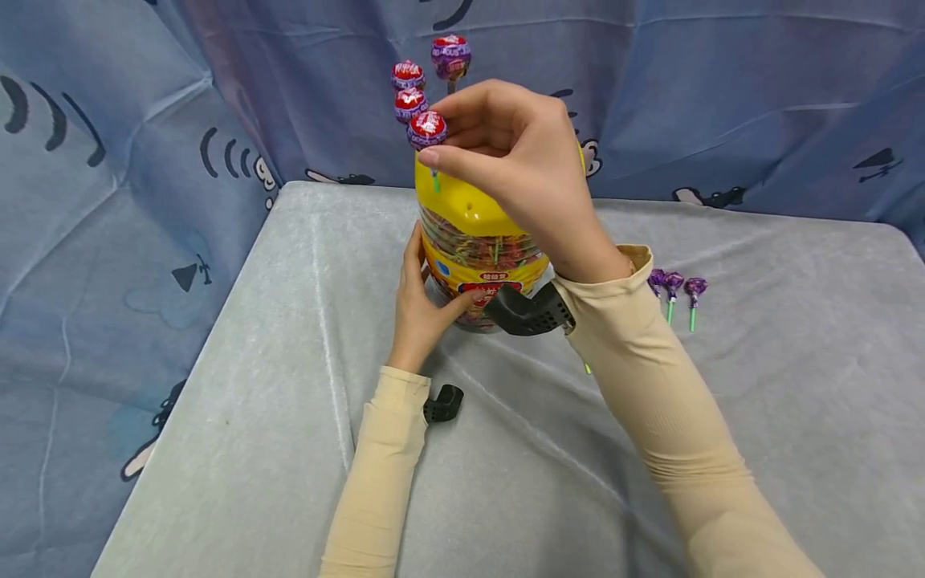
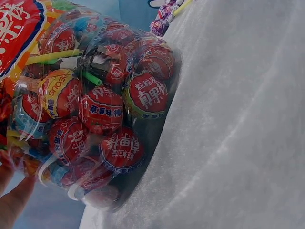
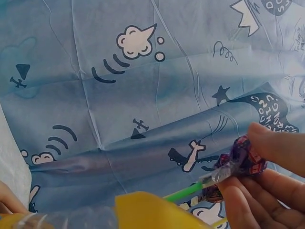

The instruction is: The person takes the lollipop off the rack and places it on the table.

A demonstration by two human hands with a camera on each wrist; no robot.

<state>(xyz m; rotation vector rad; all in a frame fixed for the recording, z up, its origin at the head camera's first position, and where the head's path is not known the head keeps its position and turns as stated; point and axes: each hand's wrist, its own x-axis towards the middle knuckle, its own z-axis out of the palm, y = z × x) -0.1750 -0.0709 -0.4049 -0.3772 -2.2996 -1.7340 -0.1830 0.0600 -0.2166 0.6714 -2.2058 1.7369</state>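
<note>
The clear plastic lollipop jar with a yellow domed lid [image 1: 473,241] stands at about twelve o'clock on the grey cloth-covered table [image 1: 289,385]. Much of its body is hidden behind the two hands, and its base cannot be made out from the head view. The right hand [image 1: 516,160] hovers over the lid, thumb and fingertips pinched on a purple-wrapped lollipop with a green stick [image 3: 238,164]. From the head view, that sweet is hidden inside the curled fingers. The left hand [image 1: 419,309] holds the jar's lower side at nine o'clock, fingers pressed together along the wall and thumb curled across the front. Four red-and-purple lollipops [image 1: 419,96] stand upright in the lid at eleven o'clock. Three more purple lollipops [image 1: 675,289] lie on the table at three o'clock, well apart from the jar.
</note>
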